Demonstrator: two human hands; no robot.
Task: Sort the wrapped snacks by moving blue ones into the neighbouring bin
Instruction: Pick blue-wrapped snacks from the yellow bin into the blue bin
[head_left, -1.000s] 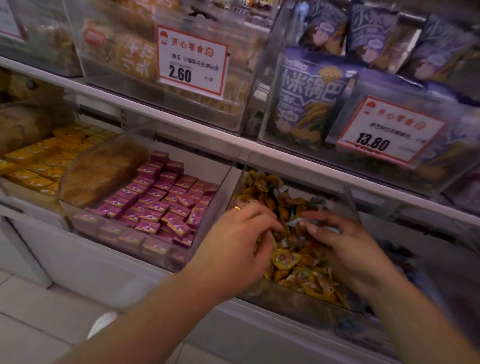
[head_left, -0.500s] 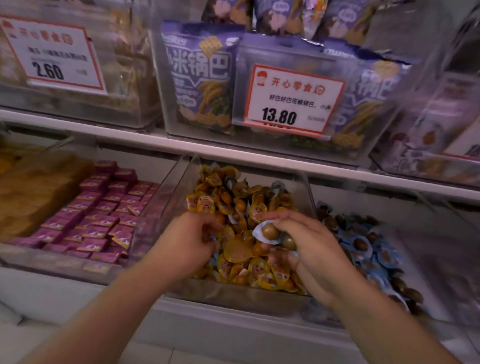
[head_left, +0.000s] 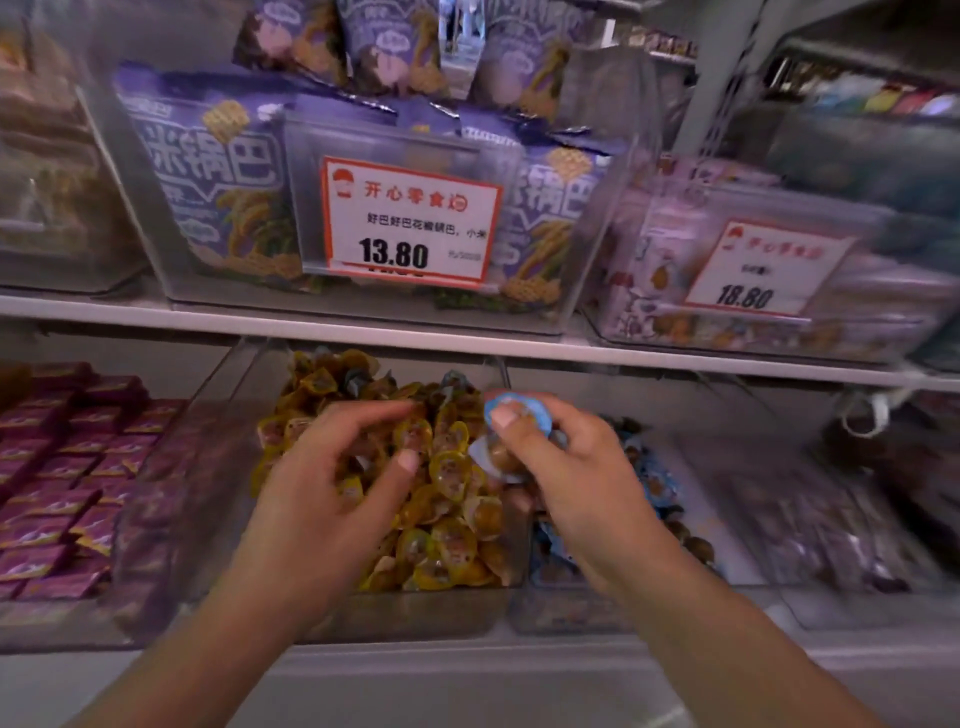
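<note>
The right hand (head_left: 576, 467) pinches blue snacks (head_left: 519, 415) over the seam between the two bins; the left hand (head_left: 332, 478), fingers loosely spread and holding nothing, hovers over the yellow bin (head_left: 415, 608). The blue bin (head_left: 571, 608) lies at 3 o'clock of it, a price tag (head_left: 410, 223) at 12.

Both forearms rising from the bottom edge, left hand (head_left: 332, 483) centre frame, fingers loosely spread, right hand (head_left: 566, 467) just right, fingers curled, pinching.
</note>
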